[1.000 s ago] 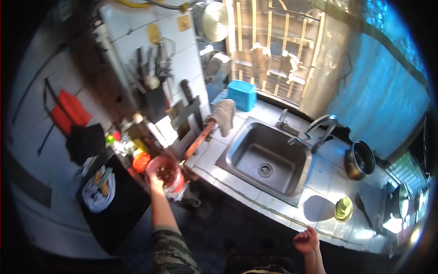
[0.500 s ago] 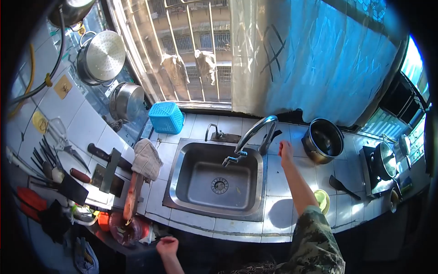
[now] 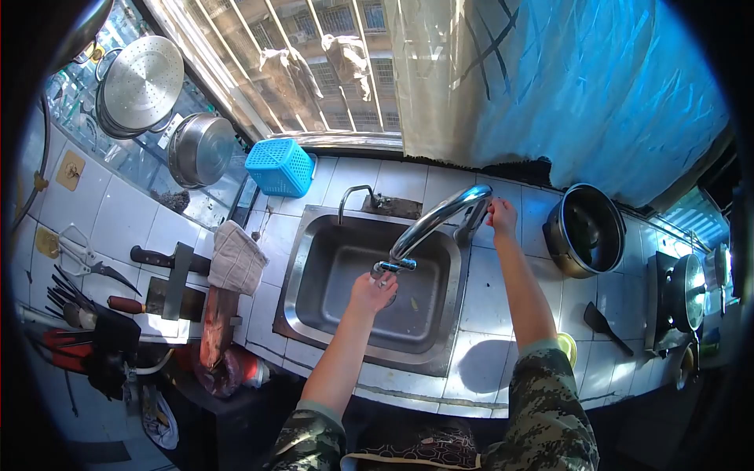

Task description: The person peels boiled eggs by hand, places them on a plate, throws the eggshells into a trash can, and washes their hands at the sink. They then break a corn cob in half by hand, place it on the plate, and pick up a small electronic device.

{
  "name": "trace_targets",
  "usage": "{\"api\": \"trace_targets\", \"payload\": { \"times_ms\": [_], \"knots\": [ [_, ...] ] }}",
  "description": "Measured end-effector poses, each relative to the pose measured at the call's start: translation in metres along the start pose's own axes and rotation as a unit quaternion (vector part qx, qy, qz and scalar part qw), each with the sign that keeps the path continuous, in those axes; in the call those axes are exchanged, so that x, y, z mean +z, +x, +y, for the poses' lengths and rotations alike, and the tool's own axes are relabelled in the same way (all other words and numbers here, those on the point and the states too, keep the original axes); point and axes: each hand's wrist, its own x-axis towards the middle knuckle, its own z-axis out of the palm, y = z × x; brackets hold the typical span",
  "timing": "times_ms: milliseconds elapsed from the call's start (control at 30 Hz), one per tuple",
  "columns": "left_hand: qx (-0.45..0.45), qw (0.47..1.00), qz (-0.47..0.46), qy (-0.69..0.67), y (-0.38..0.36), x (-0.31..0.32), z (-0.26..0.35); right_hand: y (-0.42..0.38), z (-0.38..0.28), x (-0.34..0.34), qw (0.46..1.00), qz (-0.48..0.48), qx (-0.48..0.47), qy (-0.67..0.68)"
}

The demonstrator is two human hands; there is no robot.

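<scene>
My left hand is just under the spout end of the chrome faucet, fingers apart and holding nothing I can see. Beneath it lies the stainless steel sink, with a small greenish scrap on its bottom. At the faucet's base, my right hand has its fingers closed on the faucet handle, which they mostly hide. No water stream can be made out.
A dark pot and a black spatula are on the right counter, near a stove with a lidded pan. A blue basket stands behind the sink. Leftward are knives in a rack and a cloth.
My left hand has risen from the counter's front edge to below the spout. My right hand has reached the faucet handle. The view has shifted slightly.
</scene>
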Motion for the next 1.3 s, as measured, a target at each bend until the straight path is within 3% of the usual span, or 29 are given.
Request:
{"api": "trace_targets", "payload": {
  "times_ms": [100,167,200,233,267,300,367,400,533,567,600,633,667,700,767,800,867,967,1000,1067,1233,1300],
  "knots": [
    [0.023,0.996,0.052,0.068,-0.011,0.030,0.002,-0.067,0.044,0.016,0.997,0.037,0.059,0.013],
    [0.010,0.985,0.084,0.150,-0.027,0.049,0.004,-0.148,0.065,0.057,0.977,-0.150,0.142,-0.050],
    [0.009,0.985,0.084,0.151,-0.010,0.035,0.004,-0.172,0.107,0.078,0.974,-0.195,0.081,-0.080],
    [0.011,0.991,0.031,0.129,0.020,0.007,0.005,-0.203,0.098,0.096,0.946,-0.294,0.120,-0.067],
    [0.012,0.994,-0.021,0.108,0.033,-0.011,0.006,-0.206,0.133,0.123,0.939,-0.297,0.101,-0.141],
    [0.012,0.993,-0.018,0.112,0.023,-0.013,0.007,-0.201,0.175,0.149,0.927,-0.299,0.080,-0.212],
    [0.134,0.990,-0.024,0.049,-0.007,-0.004,0.010,-0.201,0.209,0.193,0.949,-0.245,0.075,-0.185],
    [0.107,0.989,-0.056,0.088,-0.014,0.001,0.015,-0.203,0.201,0.202,0.966,-0.191,0.067,-0.163],
    [0.091,0.988,-0.087,0.086,-0.029,0.009,0.026,-0.216,0.141,0.173,0.965,-0.199,-0.015,-0.171],
    [0.077,0.975,0.027,0.207,-0.033,0.007,0.030,-0.213,0.142,0.160,0.944,-0.277,0.040,-0.172],
    [0.060,0.934,0.136,0.326,-0.035,0.005,0.032,-0.209,0.141,0.143,0.917,-0.348,0.094,-0.172],
    [0.071,0.879,0.114,0.457,-0.026,-0.010,0.032,-0.202,0.138,0.121,0.922,-0.335,0.090,-0.175],
    [0.082,0.808,0.089,0.576,-0.018,-0.027,0.030,-0.199,0.129,0.096,0.890,-0.298,-0.023,-0.345],
    [0.078,0.807,0.080,0.580,-0.019,-0.031,0.026,-0.196,0.121,0.074,0.818,-0.251,-0.129,-0.500],
    [0.173,0.664,0.114,0.719,-0.019,-0.033,0.023,-0.166,0.113,0.048,0.877,-0.142,-0.129,-0.440],
    [0.173,0.662,0.110,0.721,-0.022,-0.036,0.022,-0.150,0.102,0.037,0.884,-0.078,-0.136,-0.441],
    [0.327,0.507,0.030,0.797,-0.028,-0.037,0.021,-0.117,0.066,0.021,0.894,0.042,-0.161,-0.415],
    [0.322,0.507,-0.035,0.799,-0.038,-0.028,0.023,-0.072,0.024,0.000,0.868,0.142,-0.281,-0.383],
    [0.322,0.505,-0.044,0.800,-0.040,-0.026,0.023,-0.060,0.010,-0.002,0.866,0.152,-0.281,-0.384],
    [0.328,0.576,-0.048,0.747,-0.045,-0.024,0.026,-0.045,-0.013,-0.006,0.870,0.047,-0.227,-0.435],
    [0.340,0.594,-0.002,0.729,-0.054,-0.022,0.048,-0.033,-0.026,-0.005,0.856,-0.010,-0.228,-0.463],
    [0.334,0.654,-0.007,0.679,-0.066,-0.013,0.057,-0.043,-0.043,-0.002,0.858,-0.038,-0.155,-0.489]
  ]
}}
